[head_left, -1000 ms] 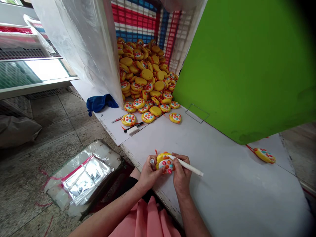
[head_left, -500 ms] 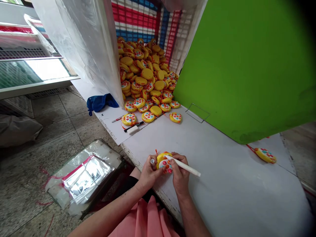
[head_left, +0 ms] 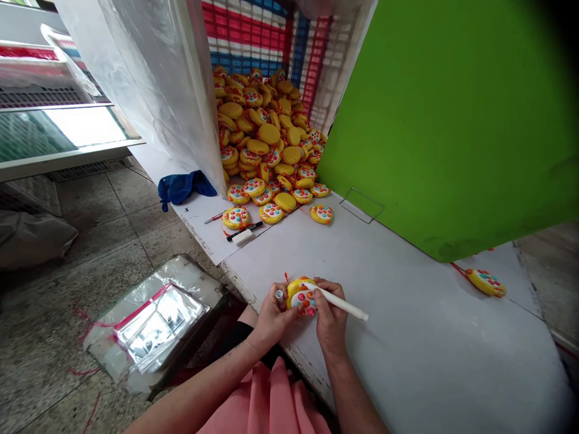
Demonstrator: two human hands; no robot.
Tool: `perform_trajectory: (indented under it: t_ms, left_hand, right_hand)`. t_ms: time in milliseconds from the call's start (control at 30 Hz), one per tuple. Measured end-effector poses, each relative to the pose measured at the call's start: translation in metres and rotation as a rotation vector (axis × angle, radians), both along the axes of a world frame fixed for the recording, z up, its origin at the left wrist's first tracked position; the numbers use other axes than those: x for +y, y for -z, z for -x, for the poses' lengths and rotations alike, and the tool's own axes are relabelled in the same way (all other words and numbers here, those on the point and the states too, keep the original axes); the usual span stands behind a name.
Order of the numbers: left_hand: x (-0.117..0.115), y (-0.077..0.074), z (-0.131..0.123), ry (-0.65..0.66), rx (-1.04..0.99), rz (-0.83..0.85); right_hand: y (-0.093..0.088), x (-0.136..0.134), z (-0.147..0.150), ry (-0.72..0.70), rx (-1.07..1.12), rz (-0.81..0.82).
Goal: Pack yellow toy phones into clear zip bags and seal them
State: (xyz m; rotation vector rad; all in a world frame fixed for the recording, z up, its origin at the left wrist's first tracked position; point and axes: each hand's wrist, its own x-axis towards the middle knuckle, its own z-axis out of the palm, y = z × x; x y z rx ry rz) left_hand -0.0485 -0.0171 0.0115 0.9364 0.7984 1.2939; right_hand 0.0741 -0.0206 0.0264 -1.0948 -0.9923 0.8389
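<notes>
Your left grip (head_left: 272, 314) clasps the yellow toy (head_left: 301, 295), probably light, stiff and slick, best held by its rim; your right grip (head_left: 330, 316), just beside, pinches the white pen (head_left: 347, 306).

White pen (head_left: 342, 303) slants over yellow toy (head_left: 297, 295), apparently touching it.

One camera, worn on the person's head, looks forward and down past the pink clothing (head_left: 266, 404). The hands (head_left: 332, 319) show close by, below the middle of the frame. Its wide view takes in the table (head_left: 407, 319), running slantwise, floor (head_left: 90, 199) at left and a heap of yellow toys (head_left: 268, 134) farther off.
</notes>
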Motion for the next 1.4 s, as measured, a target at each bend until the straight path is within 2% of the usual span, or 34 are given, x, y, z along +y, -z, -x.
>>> perform_trajectory:
  t_ms: [167,333,433,567,633,700,833,1000,1400]
  left_hand:
    - [0.000,0.000,0.000,0.011,0.004,0.019]
    - [0.004,-0.002,0.002,-0.002,0.047,0.061]
    - [0.007,-0.005,0.005,0.007,0.041,0.139]
    - [0.008,-0.013,0.005,0.071,0.036,0.200]
    - [0.007,-0.018,0.001,0.110,0.038,0.187]
    - [0.007,-0.023,-0.004,0.152,0.044,0.161]
    - [0.007,-0.028,-0.018,0.217,0.037,0.138]
    - [0.011,-0.024,-0.033,0.252,0.039,0.122]
    - [0.012,-0.021,-0.046,0.287,-0.068,0.099]
  right_hand:
    - [0.000,0.000,0.001,-0.024,0.016,-0.005]
    - [-0.009,0.004,0.000,0.054,0.123,0.059]
    - [-0.015,0.003,-0.007,0.089,0.099,0.088]
    - [-0.019,-0.006,-0.020,-0.055,0.065,0.153]
    - [-0.021,-0.012,-0.024,-0.139,0.075,0.174]
    - [-0.022,-0.019,-0.028,-0.163,0.087,0.175]
    - [-0.018,-0.025,-0.036,-0.066,0.049,0.183]
    - [-0.010,-0.026,-0.049,0.047,-0.016,0.201]
    - [-0.009,-0.028,-0.053,0.089,0.041,0.200]
